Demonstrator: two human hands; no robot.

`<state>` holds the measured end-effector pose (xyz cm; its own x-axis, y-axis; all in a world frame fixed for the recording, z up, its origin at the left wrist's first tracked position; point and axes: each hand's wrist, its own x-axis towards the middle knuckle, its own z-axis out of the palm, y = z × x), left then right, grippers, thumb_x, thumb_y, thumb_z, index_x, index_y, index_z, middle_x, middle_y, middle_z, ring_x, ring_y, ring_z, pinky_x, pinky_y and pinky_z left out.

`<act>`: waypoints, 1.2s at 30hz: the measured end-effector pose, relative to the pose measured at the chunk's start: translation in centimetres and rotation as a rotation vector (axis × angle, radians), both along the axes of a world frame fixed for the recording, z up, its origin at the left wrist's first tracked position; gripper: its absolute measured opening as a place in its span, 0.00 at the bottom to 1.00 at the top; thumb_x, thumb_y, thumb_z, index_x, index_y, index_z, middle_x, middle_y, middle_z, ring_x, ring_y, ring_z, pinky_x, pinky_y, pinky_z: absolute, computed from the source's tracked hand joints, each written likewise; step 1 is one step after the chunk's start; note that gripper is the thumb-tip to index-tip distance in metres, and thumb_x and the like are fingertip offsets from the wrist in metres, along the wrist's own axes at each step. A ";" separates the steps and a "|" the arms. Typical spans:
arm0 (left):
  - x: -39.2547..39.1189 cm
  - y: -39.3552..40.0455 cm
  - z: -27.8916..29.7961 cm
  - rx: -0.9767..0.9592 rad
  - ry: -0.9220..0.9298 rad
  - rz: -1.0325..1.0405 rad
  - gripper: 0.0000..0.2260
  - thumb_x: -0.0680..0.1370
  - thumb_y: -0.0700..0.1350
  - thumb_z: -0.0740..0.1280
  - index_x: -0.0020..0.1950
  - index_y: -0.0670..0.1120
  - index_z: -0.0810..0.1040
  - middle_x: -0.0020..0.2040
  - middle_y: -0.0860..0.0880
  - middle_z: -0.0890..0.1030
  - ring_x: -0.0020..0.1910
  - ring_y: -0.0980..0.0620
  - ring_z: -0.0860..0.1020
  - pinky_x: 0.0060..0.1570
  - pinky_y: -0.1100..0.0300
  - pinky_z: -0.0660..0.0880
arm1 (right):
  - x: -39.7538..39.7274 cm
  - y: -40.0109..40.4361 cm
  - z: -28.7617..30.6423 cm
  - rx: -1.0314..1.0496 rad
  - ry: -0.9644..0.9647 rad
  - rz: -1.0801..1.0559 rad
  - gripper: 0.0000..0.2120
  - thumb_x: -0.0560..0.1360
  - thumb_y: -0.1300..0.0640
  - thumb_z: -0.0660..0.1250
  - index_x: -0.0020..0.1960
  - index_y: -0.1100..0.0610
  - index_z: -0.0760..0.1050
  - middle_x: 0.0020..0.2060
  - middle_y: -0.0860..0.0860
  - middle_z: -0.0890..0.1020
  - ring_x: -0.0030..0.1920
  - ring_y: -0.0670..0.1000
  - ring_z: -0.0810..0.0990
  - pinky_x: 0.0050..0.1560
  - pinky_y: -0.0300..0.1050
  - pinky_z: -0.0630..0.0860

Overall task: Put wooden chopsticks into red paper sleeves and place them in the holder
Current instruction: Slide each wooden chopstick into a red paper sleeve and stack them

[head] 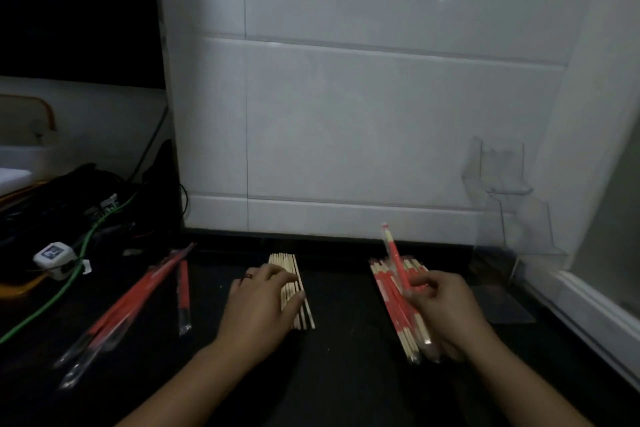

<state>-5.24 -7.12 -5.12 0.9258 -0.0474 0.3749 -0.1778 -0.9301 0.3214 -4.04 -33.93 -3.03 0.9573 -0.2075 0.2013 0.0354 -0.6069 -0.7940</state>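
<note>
The right hand (438,308) pinches one sleeved pair (394,255), tilted up above the sleeved pile (391,298) lying under it; the clear holder (512,218) stands well beyond this hand, to its right. The left hand (263,298) rests with relaxed fingers on the bare chopsticks (289,262), and the empty red sleeves (145,288) lie to its left. I think the thin sleeve may slip off, or the left hand may scatter the loose sticks.
</note>
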 end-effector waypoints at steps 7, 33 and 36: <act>0.6 -0.4 -2.3 0.038 0.253 -0.077 0.36 0.75 0.71 0.42 0.78 0.56 0.58 0.80 0.51 0.56 0.79 0.50 0.53 0.77 0.52 0.52 | 1.4 -1.6 -1.5 -0.333 0.147 -0.090 0.05 0.74 0.58 0.72 0.50 0.56 0.81 0.47 0.52 0.83 0.42 0.46 0.77 0.46 0.40 0.73; 2.9 8.3 -1.8 0.404 0.174 0.373 0.12 0.78 0.46 0.58 0.58 0.50 0.77 0.69 0.43 0.73 0.60 0.44 0.77 0.58 0.53 0.70 | -0.8 12.1 -4.4 -0.530 -0.159 0.332 0.16 0.80 0.43 0.57 0.60 0.48 0.77 0.55 0.45 0.70 0.58 0.45 0.67 0.57 0.40 0.72; 2.6 6.0 -2.1 0.305 0.104 0.215 0.13 0.77 0.42 0.59 0.57 0.51 0.78 0.58 0.48 0.80 0.56 0.47 0.79 0.54 0.54 0.73 | -1.2 11.4 -4.4 -0.502 -0.159 0.308 0.16 0.81 0.43 0.57 0.58 0.48 0.78 0.54 0.45 0.70 0.57 0.44 0.67 0.56 0.40 0.71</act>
